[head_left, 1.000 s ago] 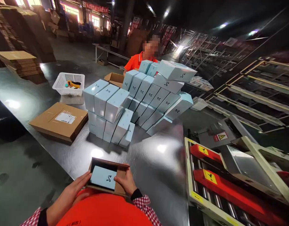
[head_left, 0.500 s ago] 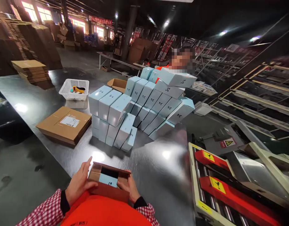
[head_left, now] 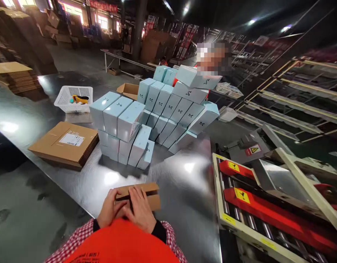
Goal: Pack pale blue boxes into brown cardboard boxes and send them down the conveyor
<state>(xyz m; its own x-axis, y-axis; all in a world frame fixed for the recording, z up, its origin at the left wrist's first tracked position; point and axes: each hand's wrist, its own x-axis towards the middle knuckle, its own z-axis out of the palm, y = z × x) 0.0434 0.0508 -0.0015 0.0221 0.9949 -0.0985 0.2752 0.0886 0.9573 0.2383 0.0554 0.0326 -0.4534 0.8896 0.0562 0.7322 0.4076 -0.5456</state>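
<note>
A small brown cardboard box [head_left: 154,199] lies in front of my body at the near side of the metal table [head_left: 182,204]. Its top flaps are folded inward, with a dark gap between them. My left hand [head_left: 109,210] grips the left end, thumb over the top. Stretched fingers of my right hand [head_left: 142,212] lie flat on the flaps, and its thumb points toward the left hand. Whatever is inside the box is hidden from view. Beyond it stand stacked light-blue boxes [head_left: 117,115] with black marks.
Flattened cartons [head_left: 57,144] are piled at the left, behind them a white basket [head_left: 63,102] holding an orange-and-black tool. More flat cartons [head_left: 13,78] sit farther back. A roller conveyor [head_left: 239,215] with red guards runs along the right. A co-worker [head_left: 197,69] is behind the stack.
The box's flaps have come down over the light-blue box seen inside earlier. My right hand moved from the box's right side onto its top. The view has shifted slightly.
</note>
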